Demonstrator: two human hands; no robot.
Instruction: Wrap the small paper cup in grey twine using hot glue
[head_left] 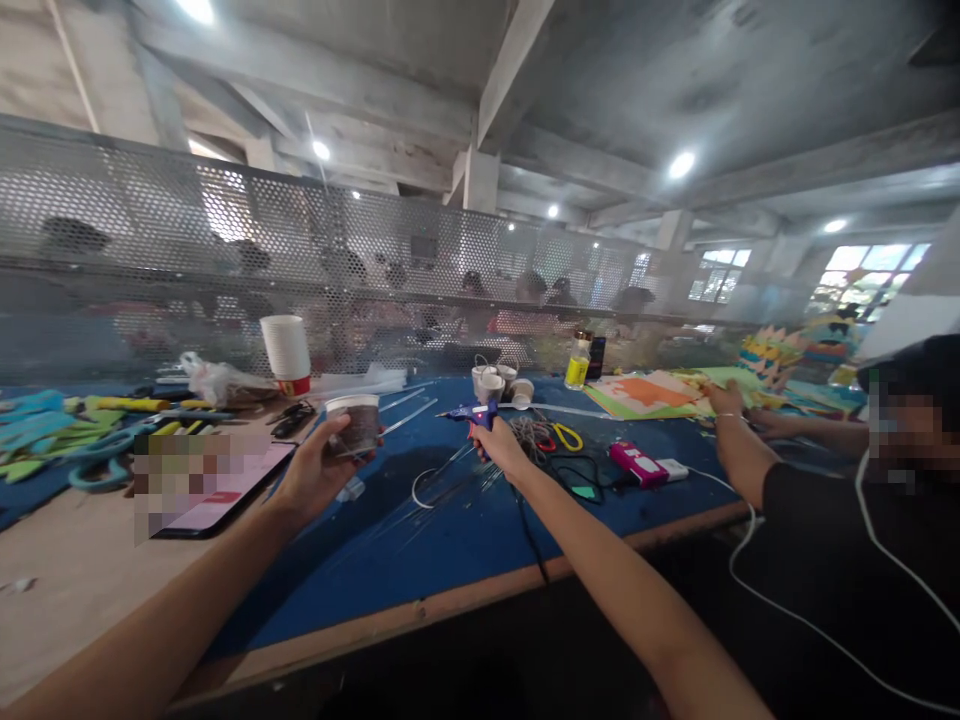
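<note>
My left hand (324, 462) is wrapped round a dark paper cup (355, 424) with a white rim, held above the blue table mat. In my right hand (496, 445) is a blue glue gun (474, 418), its nozzle pointing left toward the cup. A gap separates the nozzle from the cup. Below them on the mat lie a pale ring-shaped strip (424, 490) and some thin clear strands. Several small white cups (491, 386) stand just behind the glue gun. A coil of twine (531, 436) rests to the right of my right hand.
To the left are a phone (225, 490), blue-handled scissors (101, 470) and a stack of white paper cups (286, 350). Yellow-handled scissors (568, 436), a magenta box (637, 464) and a yellow-labelled bottle (577, 362) are on the right. A co-worker (810, 500) handles coloured paper there. A perforated screen (375, 270) stands behind.
</note>
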